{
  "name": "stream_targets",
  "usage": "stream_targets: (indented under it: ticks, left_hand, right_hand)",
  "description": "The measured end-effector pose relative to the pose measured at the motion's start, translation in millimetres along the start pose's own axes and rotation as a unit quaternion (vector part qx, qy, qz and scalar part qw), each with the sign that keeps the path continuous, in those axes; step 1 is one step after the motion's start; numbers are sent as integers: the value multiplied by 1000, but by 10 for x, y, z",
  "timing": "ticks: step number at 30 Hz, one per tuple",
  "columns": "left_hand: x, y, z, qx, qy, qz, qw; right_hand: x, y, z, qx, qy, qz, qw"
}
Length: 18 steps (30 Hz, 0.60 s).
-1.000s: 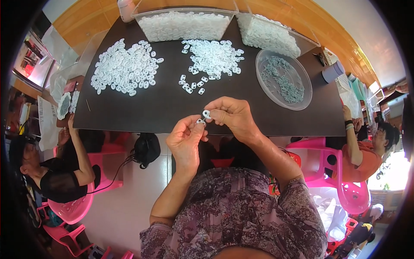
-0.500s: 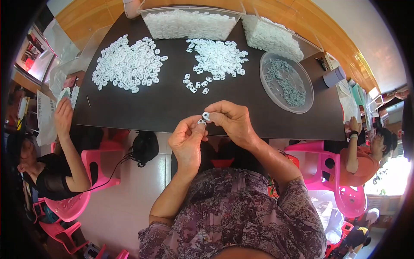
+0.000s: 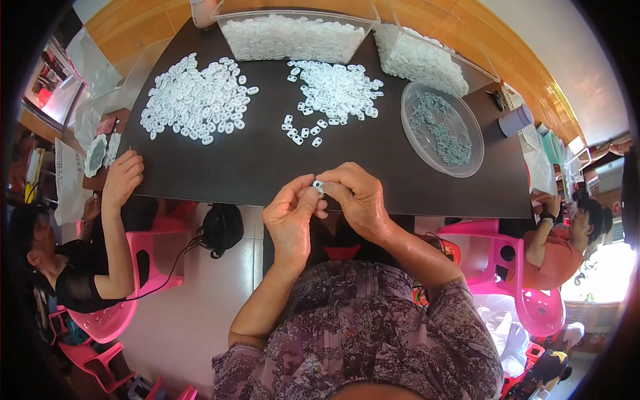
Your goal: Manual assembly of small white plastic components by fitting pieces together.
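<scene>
Near the frame's centre, we are pinching a white piece point(image 3: 319, 189) with our left hand point(image 3: 291, 213) and right hand point(image 3: 361, 200) fingertips.

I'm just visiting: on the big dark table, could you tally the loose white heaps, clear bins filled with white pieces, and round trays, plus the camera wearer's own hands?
Loose white heaps: 2 (left heap, middle heap)
Filled clear bins: 2 (left bin, right bin)
Round tray: 1
Wearer's hands: 2 (left hand, right hand)
Total: 7
</scene>
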State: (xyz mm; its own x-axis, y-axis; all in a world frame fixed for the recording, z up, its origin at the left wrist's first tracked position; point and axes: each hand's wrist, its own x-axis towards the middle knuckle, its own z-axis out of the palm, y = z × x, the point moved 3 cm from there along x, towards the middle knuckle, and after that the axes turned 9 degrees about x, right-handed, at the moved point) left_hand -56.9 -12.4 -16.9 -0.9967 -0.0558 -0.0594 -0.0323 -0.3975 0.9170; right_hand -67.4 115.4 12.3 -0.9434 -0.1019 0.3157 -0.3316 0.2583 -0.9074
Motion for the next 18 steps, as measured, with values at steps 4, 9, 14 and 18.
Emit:
stream_targets:
  ticks: [4,9,14,18]
  left_hand:
    - [-7,-41,-20,-3,-5,-4,1000]
    - [17,-35,-16,-10,-8,10,1000]
    - [7,-24,-3,-7,0,-30,1000]
    - [-18,9,-4,-7,-3,-35,999]
  right_hand:
    - [-39,3,9,-37,-1,-60,998]
    - [-72,-57,25,-77,-6,-125,989]
    - [-76,-85,17,-116,-2,-166,979]
    - [-93,-130,41,-144,5,-193,970]
